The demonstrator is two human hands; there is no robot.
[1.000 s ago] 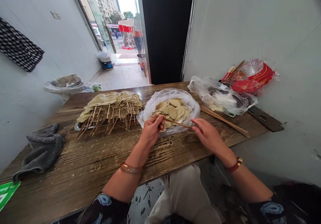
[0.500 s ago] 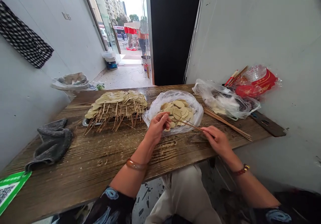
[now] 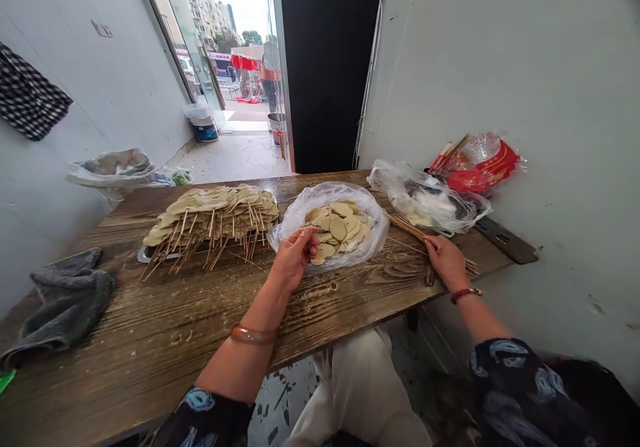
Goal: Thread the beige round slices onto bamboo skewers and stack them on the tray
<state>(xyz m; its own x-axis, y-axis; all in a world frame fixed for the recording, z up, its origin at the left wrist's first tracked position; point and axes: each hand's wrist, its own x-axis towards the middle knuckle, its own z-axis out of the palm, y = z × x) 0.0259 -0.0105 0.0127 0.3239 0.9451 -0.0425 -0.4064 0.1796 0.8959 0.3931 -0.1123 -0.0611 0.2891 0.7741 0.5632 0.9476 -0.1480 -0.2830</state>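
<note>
My left hand point(image 3: 295, 257) is closed, fingertips pinched together, at the near left rim of a clear plastic bag point(image 3: 286, 227). What it holds, if anything, is hidden. Inside the bag lie many flat, pale yellow-green slices point(image 3: 338, 228). My right hand point(image 3: 447, 261) reaches down over a bundle of thin wooden skewers point(image 3: 406, 225) on the table's right side. A single skewer point(image 3: 407, 245) sticks out leftward from its closed fingers. Left of the bag, a metal tray point(image 3: 144, 255) carries a pile of skewered slices point(image 3: 215, 210), their sticks pointing toward me.
The wooden table point(image 3: 200, 327) bears a grey cloth point(image 3: 70, 300) at left. At right are another plastic bag point(image 3: 430, 197), a red package point(image 3: 490, 170) and a dark flat blade point(image 3: 507, 241). A bag-lined container point(image 3: 117, 167) stands beyond the far left edge.
My right hand has moved right, from beside the slice bag to the skewer bundle. My left hand stays pinched near the bag. The view has turned slightly right.
</note>
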